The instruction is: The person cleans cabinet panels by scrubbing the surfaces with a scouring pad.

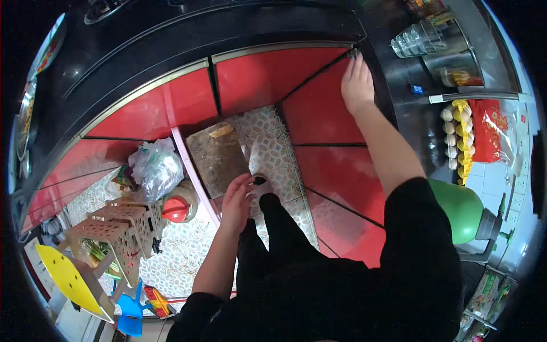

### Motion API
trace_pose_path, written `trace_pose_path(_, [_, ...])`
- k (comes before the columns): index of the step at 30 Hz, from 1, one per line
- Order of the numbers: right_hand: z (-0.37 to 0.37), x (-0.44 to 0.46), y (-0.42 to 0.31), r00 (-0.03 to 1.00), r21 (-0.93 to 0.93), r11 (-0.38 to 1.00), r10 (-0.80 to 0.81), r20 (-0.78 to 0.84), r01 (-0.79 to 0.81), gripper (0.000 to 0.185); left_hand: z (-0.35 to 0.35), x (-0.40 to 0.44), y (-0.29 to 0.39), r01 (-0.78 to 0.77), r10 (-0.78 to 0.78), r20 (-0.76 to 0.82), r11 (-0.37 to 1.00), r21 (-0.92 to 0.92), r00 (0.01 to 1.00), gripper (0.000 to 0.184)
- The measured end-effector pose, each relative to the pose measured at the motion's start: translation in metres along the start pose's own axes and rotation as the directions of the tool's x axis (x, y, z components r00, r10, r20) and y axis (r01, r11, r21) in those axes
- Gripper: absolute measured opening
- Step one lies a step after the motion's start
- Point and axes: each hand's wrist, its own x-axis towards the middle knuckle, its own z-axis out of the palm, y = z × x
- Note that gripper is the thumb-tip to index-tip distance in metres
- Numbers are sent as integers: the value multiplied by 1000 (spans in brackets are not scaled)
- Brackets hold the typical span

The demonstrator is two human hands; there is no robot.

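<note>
1. Your right hand (358, 85) is stretched up to the front edge of the black bench (273, 25), at the inner corner, its fingers close together; a small dark item shows at the fingertips, but you cannot tell from here whether they grip it or only touch it
2. The red cabinet doors (322, 108) sit under that edge, with the nearest one just below your right hand
3. Your left hand (236, 202) hangs low above the floor, fingers loosely bent and a little apart, with nothing seen in it
4. Near your left hand you have a worn brown panel (213, 157) down at floor level, a pale pink strip (194, 171) along its left side, and your dark shoe (260, 180) close to the fingertips
5. Left of the strip, a knotted plastic bag (156, 168) sits beside a container with a red lid (176, 209); the perforated rack (108, 225), a blue stool (131, 308) and a broom (156, 302) are farther down
6. To your right, the bench carries stacked glasses (419, 41), eggs (449, 128) in a yellow tray (465, 168) and a red packet (487, 128), with a green tank (456, 211) nearer your sleeve
</note>
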Motion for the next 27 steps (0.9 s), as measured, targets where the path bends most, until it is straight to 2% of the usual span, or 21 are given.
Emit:
trace_pose_path(2, [-3, 23, -5, 999, -68, 998, 16, 33, -13, 50, -9, -1, -4, -12, 12, -13, 1000, -11, 1000, 34])
trace_pose_path(6, [-15, -21, -4, 997, -68, 998, 13, 70, -8, 48, -23, -12, -13, 17, -17, -31, 1000, -3, 999, 33])
trace_pose_path(8, [-13, -74, 2, 996, 114, 990, 84, -4, -83, 45, -29, -16, -13, 31, -30, -25, 999, 12, 999, 33])
trace_pose_path(11, [-47, -138, 8, 999, 40, 998, 47, -4, -47, 40, -35, -23, -13, 69, -66, -42, 995, 75, 997, 33])
trace_pose_path(14, [-49, -149, 8, 983, 271, 948, 182, -39, -165, 38, -38, -29, -11, 109, -103, -53, 988, 107, 993, 33])
trace_pose_path(16, [-6, -115, 1, 958, 407, 890, 268, -103, -205, 36, -39, -31, -13, 130, -123, -60, 984, 121, 991, 33])
trace_pose_path(18, [-9, -61, -1, 975, 383, 906, 216, -48, -181, 35, -41, -34, -7, 110, -104, -48, 980, 168, 993, 33])
trace_pose_path(20, [-6, -31, -3, 994, 46, 994, 97, -52, -95, 35, -42, -38, -9, 124, -119, -37, 972, 201, 992, 33])
trace_pose_path(21, [-6, -40, -5, 994, 45, 994, 103, -32, -102, 35, -42, -40, -10, 118, -109, -53, 971, 207, 993, 33])
trace_pose_path(24, [-15, -76, -11, 968, 80, 977, 205, -147, -195, 34, -47, -52, -9, 121, -104, -84, 963, 241, 991, 32])
trace_pose_path(26, [-27, -139, -5, 959, 197, 951, 262, -108, -238, 34, -47, -56, -12, 170, -152, -87, 947, 273, 985, 31])
trace_pose_path(27, [-43, -172, -1, 952, 280, 916, 306, -19, -288, 34, -47, -59, -14, 193, -175, -89, 939, 286, 981, 31])
